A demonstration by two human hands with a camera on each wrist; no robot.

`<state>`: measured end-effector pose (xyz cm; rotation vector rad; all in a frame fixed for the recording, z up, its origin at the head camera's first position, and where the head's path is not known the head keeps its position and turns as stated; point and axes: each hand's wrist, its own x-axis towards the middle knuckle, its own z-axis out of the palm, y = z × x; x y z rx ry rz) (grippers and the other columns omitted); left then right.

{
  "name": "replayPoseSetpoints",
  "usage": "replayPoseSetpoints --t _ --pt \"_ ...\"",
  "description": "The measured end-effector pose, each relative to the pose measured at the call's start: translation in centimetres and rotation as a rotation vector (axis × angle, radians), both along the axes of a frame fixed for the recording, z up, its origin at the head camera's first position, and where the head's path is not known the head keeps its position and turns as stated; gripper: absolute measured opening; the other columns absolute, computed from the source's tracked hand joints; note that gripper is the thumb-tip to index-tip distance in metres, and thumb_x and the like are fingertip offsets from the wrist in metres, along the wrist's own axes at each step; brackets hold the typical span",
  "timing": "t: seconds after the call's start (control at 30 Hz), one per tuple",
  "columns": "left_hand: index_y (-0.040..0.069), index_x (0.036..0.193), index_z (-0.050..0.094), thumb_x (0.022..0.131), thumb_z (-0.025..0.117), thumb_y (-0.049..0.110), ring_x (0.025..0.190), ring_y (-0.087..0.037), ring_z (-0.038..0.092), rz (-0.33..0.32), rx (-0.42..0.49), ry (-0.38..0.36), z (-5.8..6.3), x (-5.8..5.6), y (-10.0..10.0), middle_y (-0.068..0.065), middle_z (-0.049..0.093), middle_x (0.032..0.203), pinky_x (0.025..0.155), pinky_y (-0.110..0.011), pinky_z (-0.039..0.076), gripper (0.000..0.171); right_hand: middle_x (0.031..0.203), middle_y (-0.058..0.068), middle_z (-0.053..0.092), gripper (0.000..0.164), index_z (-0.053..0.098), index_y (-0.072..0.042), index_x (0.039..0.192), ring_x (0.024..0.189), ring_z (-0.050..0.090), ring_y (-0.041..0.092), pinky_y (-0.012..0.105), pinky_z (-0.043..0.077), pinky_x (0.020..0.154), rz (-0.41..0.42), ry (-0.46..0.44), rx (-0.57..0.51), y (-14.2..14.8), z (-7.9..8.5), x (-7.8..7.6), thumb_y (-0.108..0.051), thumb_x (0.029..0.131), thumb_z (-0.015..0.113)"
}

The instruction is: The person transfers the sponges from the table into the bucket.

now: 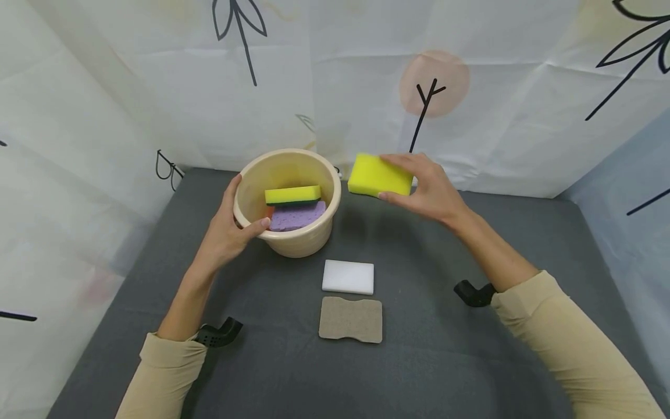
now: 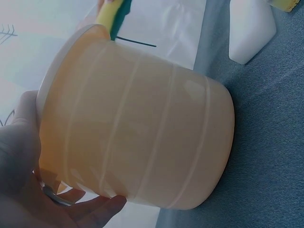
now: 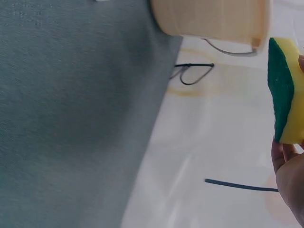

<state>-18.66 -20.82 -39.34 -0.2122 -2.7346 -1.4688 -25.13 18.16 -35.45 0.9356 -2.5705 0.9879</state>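
Note:
My left hand [image 1: 225, 230] grips the rim of a cream bucket [image 1: 300, 244], thumb over the near edge and fingers along the outer wall. Inside the bucket lie a yellow sponge with a dark green side [image 1: 293, 195] and a purple sponge [image 1: 297, 216]; a bit of something orange shows beside them. To the right of the bucket, raised above the table, my right hand [image 1: 429, 189] pinches a yellow sponge [image 1: 377, 174] between thumb and fingers. The right wrist view shows this sponge's green scouring side [image 3: 281, 90]. Ribbed bands ring the bucket wall [image 2: 137, 123] in the left wrist view.
A white sponge block [image 1: 348, 277] lies on the dark grey table [image 1: 419, 361] in front of the bucket. Nearer to me is a grey-brown sponge [image 1: 350, 320] with notched long sides. A patterned white cloth [image 1: 356, 87] hangs behind the table.

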Motion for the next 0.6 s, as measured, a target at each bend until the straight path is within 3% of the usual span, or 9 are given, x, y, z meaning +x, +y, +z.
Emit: replayPoseSetpoints --t 0.1,0.33,0.6 --pt "0.028 0.161 0.003 0.089 0.075 0.032 0.124 -0.034 0.048 -0.001 0.002 0.001 0.0 0.0 0.0 -0.015 0.025 0.158 0.089 -0.041 0.047 0.103 0.135 0.014 0.060 0.064 0.059 -0.008 0.138 0.116 0.052 0.034 0.049 0.040 0.091 -0.006 0.014 0.007 0.0 0.8 -0.2 -0.024 0.081 0.082" --pt "0.029 0.161 0.004 0.088 0.076 0.027 0.125 -0.034 0.048 -0.005 0.025 0.003 0.0 0.1 0.0 -0.014 0.025 0.159 0.083 -0.024 0.046 0.103 0.135 0.010 0.060 0.065 0.059 -0.010 0.139 0.117 0.052 0.031 0.048 0.039 0.094 0.017 0.017 0.024 -1.1 2.0 -0.4 -0.027 0.081 0.083" --pt "0.027 0.161 0.003 0.089 0.076 0.029 0.125 -0.034 0.048 -0.010 0.021 0.006 -0.1 0.0 0.1 -0.015 0.025 0.159 0.084 -0.024 0.046 0.103 0.135 0.011 0.060 0.066 0.059 -0.008 0.139 0.121 0.051 0.030 0.047 0.039 0.097 0.072 0.030 0.038 -2.8 2.9 -0.6 -0.029 0.081 0.083"
